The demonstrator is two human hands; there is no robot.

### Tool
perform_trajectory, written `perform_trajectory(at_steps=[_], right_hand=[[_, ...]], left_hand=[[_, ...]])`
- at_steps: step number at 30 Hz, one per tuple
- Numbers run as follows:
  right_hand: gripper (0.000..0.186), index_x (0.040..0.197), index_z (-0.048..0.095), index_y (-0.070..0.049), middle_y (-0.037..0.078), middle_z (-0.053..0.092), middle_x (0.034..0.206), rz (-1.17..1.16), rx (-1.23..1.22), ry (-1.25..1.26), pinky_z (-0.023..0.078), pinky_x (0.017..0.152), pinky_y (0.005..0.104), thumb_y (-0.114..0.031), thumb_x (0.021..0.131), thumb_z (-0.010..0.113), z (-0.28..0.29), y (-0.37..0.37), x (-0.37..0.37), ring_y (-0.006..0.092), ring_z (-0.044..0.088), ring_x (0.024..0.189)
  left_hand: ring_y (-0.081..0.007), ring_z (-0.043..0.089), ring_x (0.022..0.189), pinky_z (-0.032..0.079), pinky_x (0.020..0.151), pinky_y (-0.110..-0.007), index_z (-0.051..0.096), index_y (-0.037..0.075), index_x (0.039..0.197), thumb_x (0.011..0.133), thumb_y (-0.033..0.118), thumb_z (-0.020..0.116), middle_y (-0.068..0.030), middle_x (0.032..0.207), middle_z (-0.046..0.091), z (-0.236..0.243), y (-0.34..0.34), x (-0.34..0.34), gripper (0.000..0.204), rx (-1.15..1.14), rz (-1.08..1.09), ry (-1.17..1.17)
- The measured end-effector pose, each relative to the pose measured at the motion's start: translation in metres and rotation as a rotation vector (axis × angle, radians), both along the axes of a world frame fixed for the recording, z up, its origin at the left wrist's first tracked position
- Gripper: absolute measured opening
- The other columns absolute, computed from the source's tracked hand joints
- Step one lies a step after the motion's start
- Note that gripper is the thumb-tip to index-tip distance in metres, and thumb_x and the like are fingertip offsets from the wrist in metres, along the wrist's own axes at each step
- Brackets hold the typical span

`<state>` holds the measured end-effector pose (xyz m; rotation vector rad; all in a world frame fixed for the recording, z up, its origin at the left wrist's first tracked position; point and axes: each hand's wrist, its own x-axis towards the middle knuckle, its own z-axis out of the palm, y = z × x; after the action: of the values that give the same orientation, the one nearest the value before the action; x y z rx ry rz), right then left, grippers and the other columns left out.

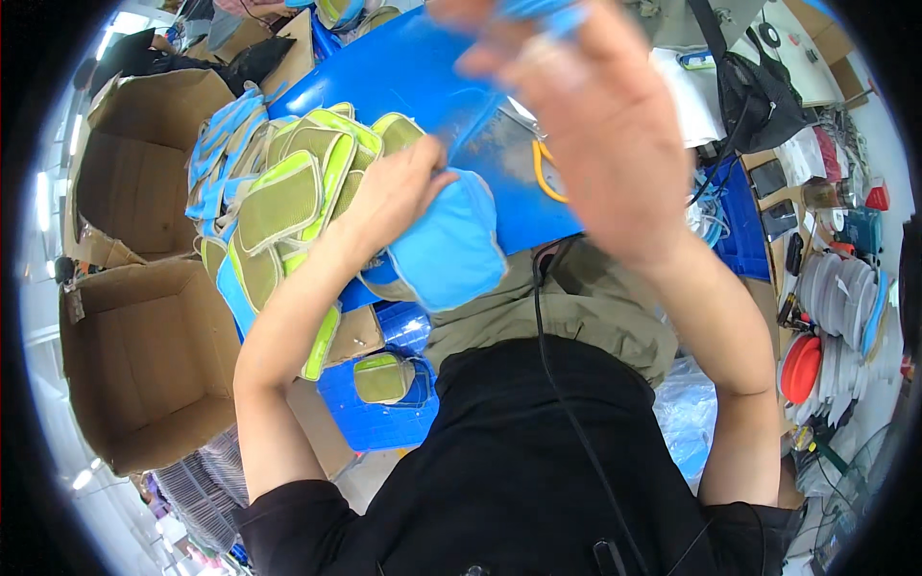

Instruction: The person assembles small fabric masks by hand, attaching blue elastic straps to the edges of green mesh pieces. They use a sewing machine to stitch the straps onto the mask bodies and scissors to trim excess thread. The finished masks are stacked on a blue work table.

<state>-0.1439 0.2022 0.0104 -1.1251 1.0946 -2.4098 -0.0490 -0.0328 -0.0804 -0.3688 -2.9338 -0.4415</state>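
1 left hand (pixel 399 190), blue pouch (pixel 451 245) in pinch; right hand (pixel 607 125) blurry, grip unclear

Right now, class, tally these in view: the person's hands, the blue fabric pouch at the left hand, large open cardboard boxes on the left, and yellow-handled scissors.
Hands: 2 (left hand, right hand)
Blue fabric pouch: 1
Large open cardboard boxes: 2 (upper box, lower box)
Yellow-handled scissors: 1
Total: 6
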Motion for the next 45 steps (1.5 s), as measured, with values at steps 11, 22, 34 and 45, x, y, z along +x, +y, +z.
perform_trajectory(at_steps=[11, 22, 34, 45], right_hand=[[0.025, 0.098, 0.064, -0.007, 0.012, 0.064, 0.092, -0.422, 1.047, 1.297, 0.050, 0.079, 0.0436, -0.022, 0.083, 0.076, -0.044, 0.069, -0.034, 0.0319, 0.062, 0.090], [0.019, 0.078, 0.065, -0.009, 0.006, 0.063, 0.074, -0.415, 1.311, 1.246, 0.048, 0.058, 0.0378, -0.024, 0.088, 0.071, -0.080, 0.212, 0.013, 0.0231, 0.063, 0.068], [0.018, 0.074, 0.068, -0.005, 0.009, 0.060, 0.065, -0.607, 0.649, 0.872, 0.046, 0.050, 0.0397, -0.017, 0.085, 0.076, 0.001, 0.106, 0.012, 0.0278, 0.060, 0.056], [0.018, 0.075, 0.065, -0.002, 0.010, 0.056, 0.066, -0.592, 0.606, 1.122, 0.044, 0.052, 0.0382, -0.010, 0.088, 0.074, -0.007, 0.069, -0.022, 0.0298, 0.055, 0.057]], left_hand=[[-0.0381, 0.064, 0.064, 0.050, 0.056, -0.046, 0.058, 0.004, 0.091, 0.096, 0.028, 0.069, -0.0162, 0.070, 0.062, 0.028, 0.016, 0.056, 0.027, -0.073, 0.109, -0.245], [-0.0229, 0.064, 0.062, 0.049, 0.051, -0.039, 0.066, 0.012, 0.083, 0.085, 0.017, 0.074, -0.0063, 0.073, 0.060, 0.081, -0.010, 0.092, 0.010, -0.158, -0.200, 0.036], [-0.0375, 0.063, 0.069, 0.050, 0.062, -0.045, 0.061, 0.003, 0.091, 0.087, 0.015, 0.074, -0.0167, 0.082, 0.063, 0.082, 0.021, 0.040, 0.018, -0.099, 0.098, -0.126], [-0.0329, 0.068, 0.074, 0.054, 0.063, -0.046, 0.064, 0.006, 0.094, 0.091, 0.032, 0.073, -0.0134, 0.084, 0.066, 0.002, 0.050, 0.027, 0.028, -0.103, -0.071, -0.161]])
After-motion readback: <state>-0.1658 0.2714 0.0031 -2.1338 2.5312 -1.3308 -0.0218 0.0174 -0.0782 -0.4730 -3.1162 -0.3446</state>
